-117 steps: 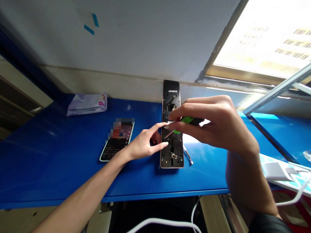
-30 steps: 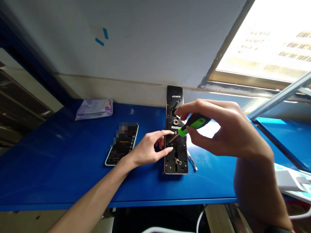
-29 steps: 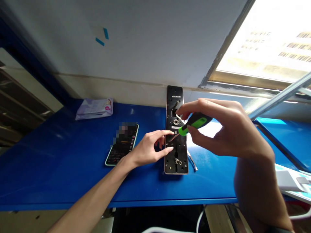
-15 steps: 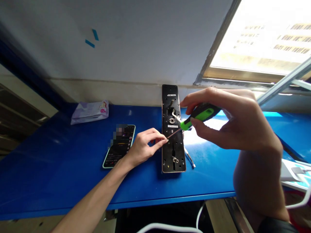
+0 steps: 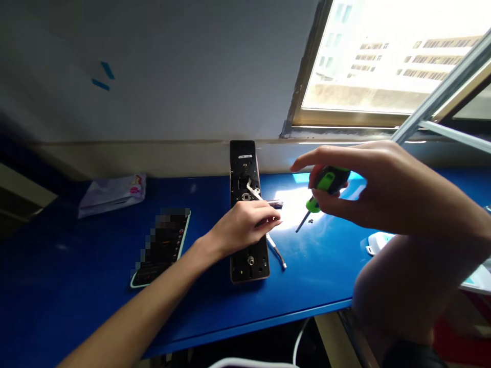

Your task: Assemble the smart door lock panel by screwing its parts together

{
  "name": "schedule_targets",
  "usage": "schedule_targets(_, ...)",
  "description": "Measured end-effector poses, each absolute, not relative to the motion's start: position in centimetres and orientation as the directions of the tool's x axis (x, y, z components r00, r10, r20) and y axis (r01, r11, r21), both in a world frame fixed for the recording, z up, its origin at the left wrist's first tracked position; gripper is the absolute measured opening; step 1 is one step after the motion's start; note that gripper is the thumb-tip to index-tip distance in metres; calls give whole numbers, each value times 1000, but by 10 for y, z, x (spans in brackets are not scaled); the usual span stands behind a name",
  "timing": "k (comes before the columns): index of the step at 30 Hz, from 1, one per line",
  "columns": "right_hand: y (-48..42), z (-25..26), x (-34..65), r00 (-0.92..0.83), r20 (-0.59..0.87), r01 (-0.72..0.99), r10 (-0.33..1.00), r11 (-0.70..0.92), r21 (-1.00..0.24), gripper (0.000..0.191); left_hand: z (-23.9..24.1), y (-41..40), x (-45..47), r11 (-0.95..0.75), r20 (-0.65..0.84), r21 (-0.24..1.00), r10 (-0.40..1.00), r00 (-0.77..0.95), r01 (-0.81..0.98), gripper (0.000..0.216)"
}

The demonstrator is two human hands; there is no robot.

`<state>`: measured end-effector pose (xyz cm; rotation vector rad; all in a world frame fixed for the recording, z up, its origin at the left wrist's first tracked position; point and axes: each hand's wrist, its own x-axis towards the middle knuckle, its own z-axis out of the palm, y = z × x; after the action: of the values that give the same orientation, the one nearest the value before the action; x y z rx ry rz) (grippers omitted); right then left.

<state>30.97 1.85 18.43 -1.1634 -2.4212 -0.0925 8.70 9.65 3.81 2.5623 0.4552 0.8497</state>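
My right hand (image 5: 368,189) grips a screwdriver (image 5: 326,181) with a green and black handle. Its shaft points down and left above the blue table, apart from the panel. A long black metal panel (image 5: 249,271), like the back plate of a door lock, lies on the table with a threaded post near its front end. My left hand (image 5: 253,222) reaches across the middle of the panel. Its fingertips are pinched together near the right edge; whatever they hold is too small to see. A cable (image 5: 274,246) with a white connector sticks out on the right. Small dark screws (image 5: 310,221) lie under the screwdriver.
On the left of the blue table (image 5: 207,312) are a phone (image 5: 163,250) and a pale packet (image 5: 113,194). A white device (image 5: 379,242) sits at the right, partly behind my right arm. The wall and a bright window (image 5: 376,66) border the back.
The screwdriver has come off the panel and moved right. My left hand has shifted from the shaft tip to the panel's right edge. The view has turned right.
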Motion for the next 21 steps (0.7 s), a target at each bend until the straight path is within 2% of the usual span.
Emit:
schedule_targets(2,17,184,317,-510,382,784,771,599,-162,40,43,106,111,-910,311,314,368,877,271,19)
schedule_targets(5,15,182,329,-428,321,841,845,502,-201,45,42,120,144,-939,196,230,303,933,257,19)
schedule_targets(11,9,182,349,-243,280,938,929,298,-175,41,32,134,190,-952,74,160,275,959,261,26)
schedule_targets(21,1,188,359,-170,240,953,956,222,-206,33,23,134,231,-943,-61,113,309,949,314,30)
